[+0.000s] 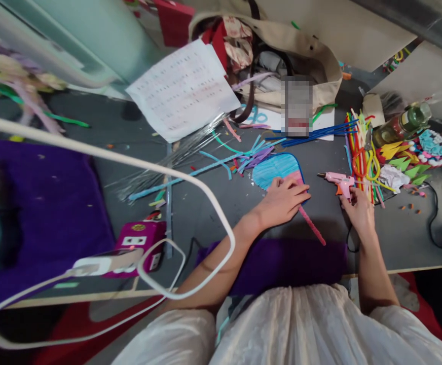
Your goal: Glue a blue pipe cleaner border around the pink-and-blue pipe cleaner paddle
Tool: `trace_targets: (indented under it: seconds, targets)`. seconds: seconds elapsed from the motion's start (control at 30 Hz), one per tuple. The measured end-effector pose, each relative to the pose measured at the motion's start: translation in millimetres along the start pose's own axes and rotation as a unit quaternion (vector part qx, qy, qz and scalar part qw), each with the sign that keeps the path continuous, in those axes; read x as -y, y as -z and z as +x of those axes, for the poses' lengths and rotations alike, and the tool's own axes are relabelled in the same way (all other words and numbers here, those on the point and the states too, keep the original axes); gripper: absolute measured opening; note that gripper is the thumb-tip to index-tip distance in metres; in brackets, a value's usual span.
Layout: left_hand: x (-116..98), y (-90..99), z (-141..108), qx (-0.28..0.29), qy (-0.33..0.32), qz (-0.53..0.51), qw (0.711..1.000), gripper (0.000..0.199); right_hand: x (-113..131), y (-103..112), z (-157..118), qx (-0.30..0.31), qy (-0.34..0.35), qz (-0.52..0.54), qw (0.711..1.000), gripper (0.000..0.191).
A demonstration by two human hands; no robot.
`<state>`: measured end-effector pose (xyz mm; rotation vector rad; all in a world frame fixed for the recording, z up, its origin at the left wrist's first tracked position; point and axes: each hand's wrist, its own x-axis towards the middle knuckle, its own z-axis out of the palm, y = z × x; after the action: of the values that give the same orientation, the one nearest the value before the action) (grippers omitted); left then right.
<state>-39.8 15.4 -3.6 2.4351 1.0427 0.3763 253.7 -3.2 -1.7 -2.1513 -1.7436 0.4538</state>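
Observation:
A flat rounded piece (pixel 276 170), bright blue with a pink section and a dark blue edge, lies on the grey table. My left hand (pixel 286 199) rests on its pink end, fingers stretched out and a little apart. From under that hand a pink pipe cleaner (pixel 312 226) sticks out toward me. To the right, my right hand (pixel 360 209) is closed around the handle of a pink hot glue gun (pixel 339 181), whose dark nozzle points left toward the blue piece. My palm hides the lower handle.
Bundled pipe cleaners (pixel 361 152) and a green bottle (pixel 403 124) lie at the right. Behind are a canvas bag (pixel 327 66) and a written sheet (pixel 185 88). A white cable (pixel 209 195) loops across the left, near a purple power socket (pixel 137 238).

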Motion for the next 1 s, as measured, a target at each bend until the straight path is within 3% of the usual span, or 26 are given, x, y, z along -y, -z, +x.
trace_targets:
  seconds: [0.23,0.33,0.43,0.67,0.83,1.0]
  targets:
    - [-1.9,2.3,-0.2,-0.019,-0.011,0.003,1.0,0.039,-0.3,7.3,13.6,0.003,-0.073,0.206,0.976,0.036]
    - [-0.9,0.5,-0.2,-0.032,-0.014,0.007,0.999,0.037,11.5,12.7,12.7,-0.012,-0.054,0.325,0.944,0.035]
    - [0.2,-1.7,-0.5,-0.043,-0.016,0.003,0.999,0.037,26.3,18.7,10.0,0.009,-0.015,0.365,0.931,0.025]
    - [-0.4,-1.6,-0.3,-0.037,-0.014,0.018,0.999,0.038,55.5,11.6,8.5,0.049,0.082,0.209,0.973,0.03]
    - [-2.4,0.7,-0.7,-0.031,-0.01,0.023,0.999,0.04,67.8,-8.6,5.9,0.061,0.14,0.096,0.984,0.033]
    - [-3.0,1.8,-1.2,-0.043,-0.016,0.019,0.999,0.038,72.0,-13.7,4.6,0.055,0.187,-0.006,0.981,0.031]
